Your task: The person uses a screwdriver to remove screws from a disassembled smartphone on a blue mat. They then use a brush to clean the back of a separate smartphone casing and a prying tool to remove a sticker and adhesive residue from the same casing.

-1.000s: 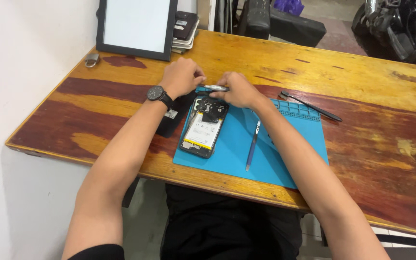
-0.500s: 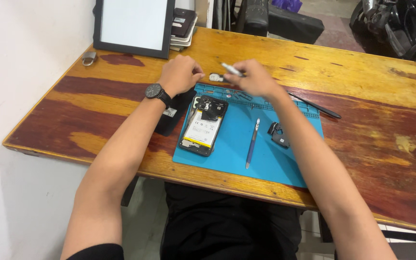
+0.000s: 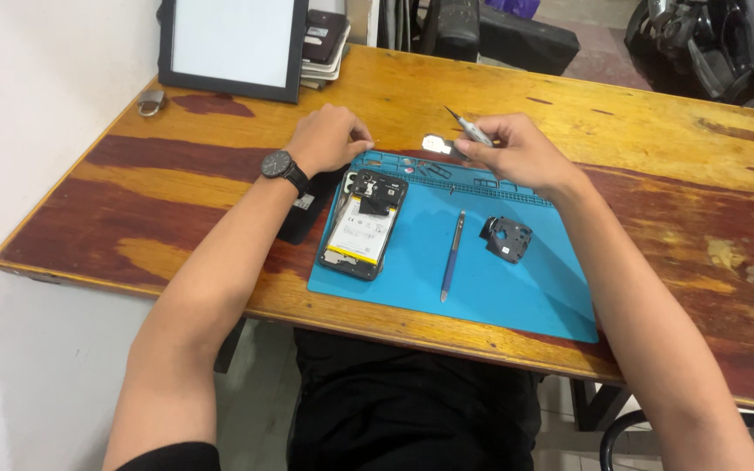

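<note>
The right hand (image 3: 517, 153) pinches slim metal tweezers (image 3: 471, 129) just above the far edge of the blue rubber work mat (image 3: 534, 292). The left hand (image 3: 329, 138) rests loosely curled, holding nothing, beside the opened black smartphone (image 3: 364, 223) lying on the mat's left side, near the wooden table (image 3: 621, 113)'s front edge.

Work mat (image 3: 517, 288): blue. Surface (image 3: 656, 131): varnished wood, yellow-orange with dark red-brown patches. Opened phone (image 3: 364, 225): black frame, white battery. Pen-shaped tool (image 3: 452, 255): blue. Loose cover part (image 3: 506, 239): black. Wristwatch (image 3: 279, 166): black.
</note>
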